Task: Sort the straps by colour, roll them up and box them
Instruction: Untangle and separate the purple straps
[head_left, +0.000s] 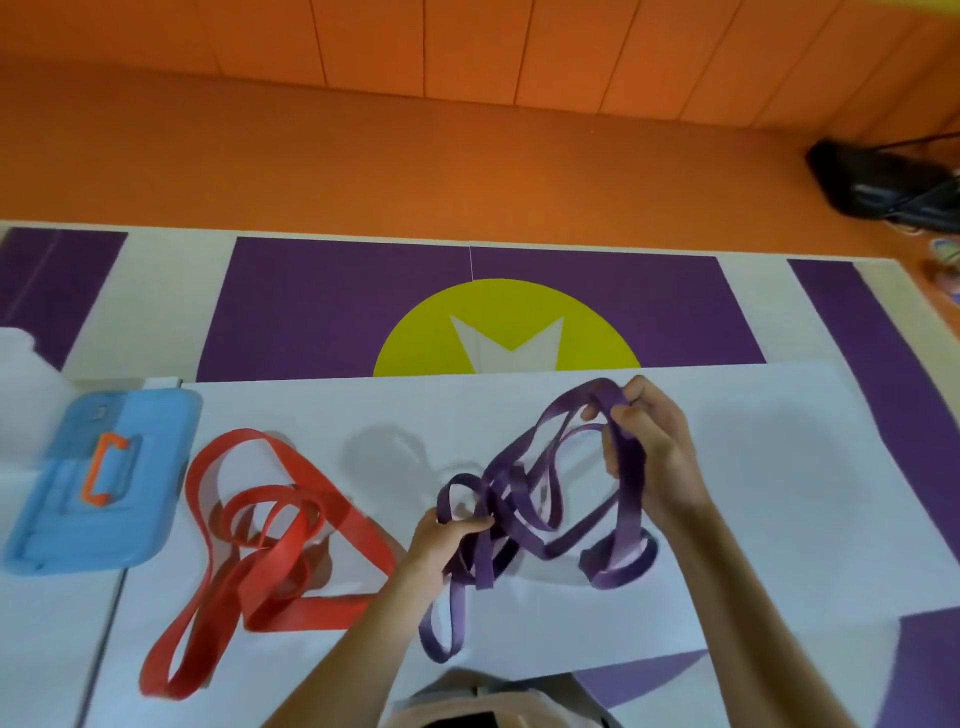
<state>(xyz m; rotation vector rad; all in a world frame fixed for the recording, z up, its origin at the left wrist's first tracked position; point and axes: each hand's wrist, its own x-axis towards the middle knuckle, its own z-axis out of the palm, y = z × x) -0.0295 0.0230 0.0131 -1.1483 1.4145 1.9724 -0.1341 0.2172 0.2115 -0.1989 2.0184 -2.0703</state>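
Purple straps (631, 504) lie tangled mid-desk (779, 467). The right hand (654, 452), at 2 o'clock of the heap, pinches 1 lifted loop, and the left hand (447, 535), at 8 o'clock, is curled round another strand. Red straps (358, 522) sit apart toward 9 o'clock, with the blue box (130, 519) beyond. The straps look light, limp and rubbery, likely grippy and snag-prone, so best take 1 free loop end and draw it out slowly.
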